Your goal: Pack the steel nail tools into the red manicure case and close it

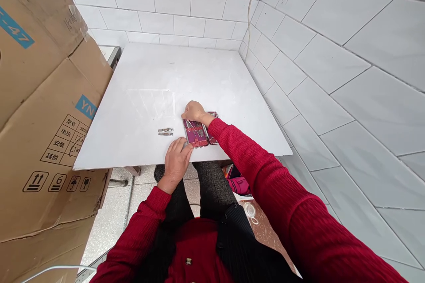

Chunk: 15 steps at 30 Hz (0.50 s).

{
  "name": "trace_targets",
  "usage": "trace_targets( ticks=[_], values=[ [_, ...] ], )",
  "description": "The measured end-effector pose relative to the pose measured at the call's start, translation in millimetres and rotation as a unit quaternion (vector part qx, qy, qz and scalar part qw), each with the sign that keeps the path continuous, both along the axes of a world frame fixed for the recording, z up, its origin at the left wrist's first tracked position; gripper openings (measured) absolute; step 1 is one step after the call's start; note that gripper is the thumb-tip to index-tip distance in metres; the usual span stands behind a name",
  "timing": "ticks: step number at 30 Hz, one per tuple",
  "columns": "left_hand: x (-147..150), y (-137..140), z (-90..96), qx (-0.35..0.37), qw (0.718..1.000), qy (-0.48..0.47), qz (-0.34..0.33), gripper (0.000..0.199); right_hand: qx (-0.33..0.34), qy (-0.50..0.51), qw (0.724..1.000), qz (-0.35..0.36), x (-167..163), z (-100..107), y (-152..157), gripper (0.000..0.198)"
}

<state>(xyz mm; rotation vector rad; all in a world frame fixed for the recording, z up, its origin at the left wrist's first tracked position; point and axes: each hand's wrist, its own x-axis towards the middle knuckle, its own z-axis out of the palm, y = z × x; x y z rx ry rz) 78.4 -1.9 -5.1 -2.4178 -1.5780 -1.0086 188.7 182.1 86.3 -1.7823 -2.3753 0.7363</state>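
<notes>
White tabletop [212, 70]; open purple-lined case [191, 136], red band [191, 129], slim metal tools [200, 132].

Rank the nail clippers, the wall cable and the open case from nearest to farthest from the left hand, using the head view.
From the left hand:
1. Open case: at its right, apparently touching.
2. Nail clippers: just beyond it, slightly left.
3. Wall cable: far off, back right.
</notes>
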Motion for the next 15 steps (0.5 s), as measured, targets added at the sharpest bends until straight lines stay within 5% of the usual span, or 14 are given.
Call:
trace_targets(
  ticks=[7, 15],
  values=[
    [-0.1, -2.0, -0.4, 0.014, 1.000, 0.007, 0.006, 0.021, 0.071, -0.006, 0.996, 0.045, -16.6, 17.0, 21.2, 0.014],
    [0.2, -1.5, -4.3, 0.036, 0.999, 0.002, 0.012, 0.019, 0.061, -0.125, 0.966, 0.219, -74.9, 18.7, 6.4, 0.020]
  ],
)
